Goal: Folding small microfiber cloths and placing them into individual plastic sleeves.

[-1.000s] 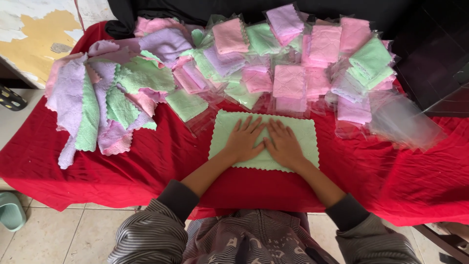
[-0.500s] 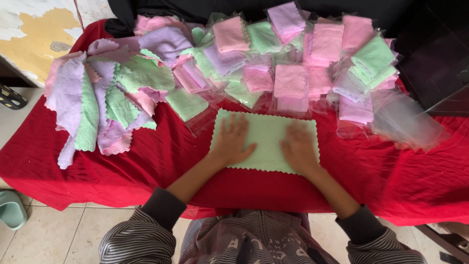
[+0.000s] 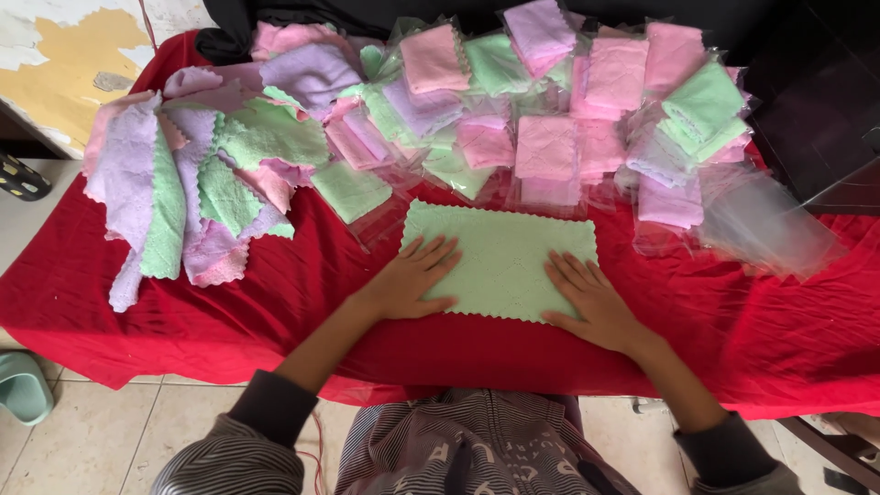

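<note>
Both hands lie flat with fingers spread, grip released, palms pressing down on a light green cloth (image 3: pixel 500 261) with a scalloped edge. The left hand (image 3: pixel 411 280) rests on the cloth's near left corner; the right hand (image 3: pixel 591 302) covers its near right corner. The cloth lies spread out as a rectangle on the red tabletop cover (image 3: pixel 275 302), near the middle of the tabletop's near edge. Just beyond it, a row of folded pink, green and lilac cloths in clear plastic bags (image 3: pixel 550 147) runs across the far side. To the far left sits a loose pile of unfolded cloths (image 3: pixel 183 183). At right, empty clear bags (image 3: pixel 770 225) lie crumpled.
</note>
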